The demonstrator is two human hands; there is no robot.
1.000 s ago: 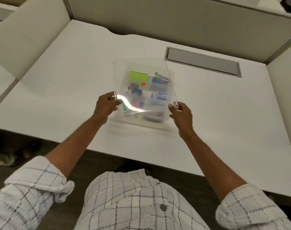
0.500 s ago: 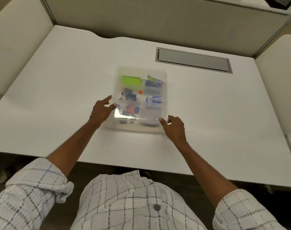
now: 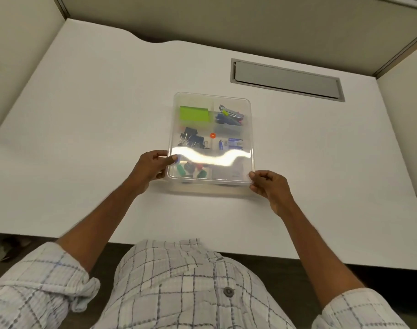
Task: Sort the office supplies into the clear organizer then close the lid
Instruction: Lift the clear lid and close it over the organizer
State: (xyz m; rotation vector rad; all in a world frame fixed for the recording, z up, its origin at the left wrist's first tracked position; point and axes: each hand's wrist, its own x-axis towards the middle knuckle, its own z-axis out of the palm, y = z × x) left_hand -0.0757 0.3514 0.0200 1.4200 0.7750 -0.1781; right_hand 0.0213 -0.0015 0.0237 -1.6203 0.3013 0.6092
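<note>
Nearest, both hands pinch the clear lid [image 3: 229, 160]: the left hand [image 3: 150, 169] at its near left corner, the right hand [image 3: 269, 186] at its near right corner. Beneath it the clear organizer [image 3: 251, 129] sits mid-counter [image 3: 88, 138], holding green sticky notes [image 3: 194, 113], black binder clips [image 3: 191, 139] and a stapler [image 3: 230, 114].
</note>
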